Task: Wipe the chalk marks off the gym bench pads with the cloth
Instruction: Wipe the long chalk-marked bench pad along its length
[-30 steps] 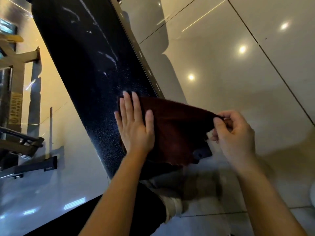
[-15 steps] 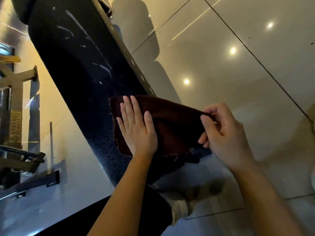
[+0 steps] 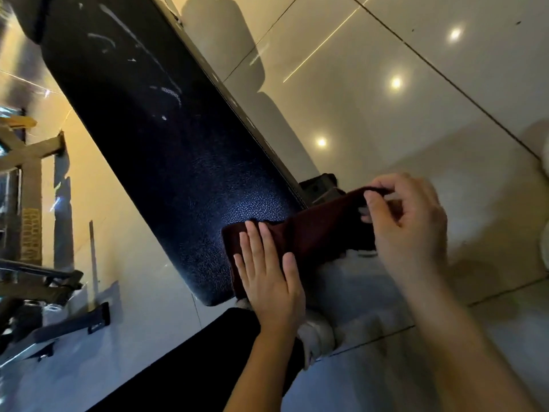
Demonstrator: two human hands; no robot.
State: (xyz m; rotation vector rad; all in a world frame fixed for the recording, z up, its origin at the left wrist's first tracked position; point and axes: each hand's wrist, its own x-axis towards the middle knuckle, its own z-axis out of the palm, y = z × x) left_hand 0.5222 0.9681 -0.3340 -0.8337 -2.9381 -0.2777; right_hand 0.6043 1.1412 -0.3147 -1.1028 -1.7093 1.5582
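While the left hand lies flat, fingers straight and close together, it presses the dark red cloth onto the near end of the bench pad, just below centre of the frame. Its forearm rises from the bottom edge, and the fingers point toward the upper left, along the pad. At right of centre, the right hand pinches the far end of the cloth between thumb and curled fingers, lifting it off the pad's edge so the fabric stretches taut between both hands. Its forearm enters from the lower right corner.

The cloth's long axis runs from the pad's near corner up and to the right, across the pad rather than along it. The black, grained bench pad is a long strip running from the upper left of the frame down to the lower centre. White chalk marks streak its far part in the upper left, well apart from the cloth.

The pad's far end is cut off by the top edge. A dark bracket of the frame under the pad peeks out just above the cloth. Metal gym equipment at the left edge is partly cropped and hard to make out. Glossy floor tiles reflect ceiling lights. The right hand is slightly blurred.
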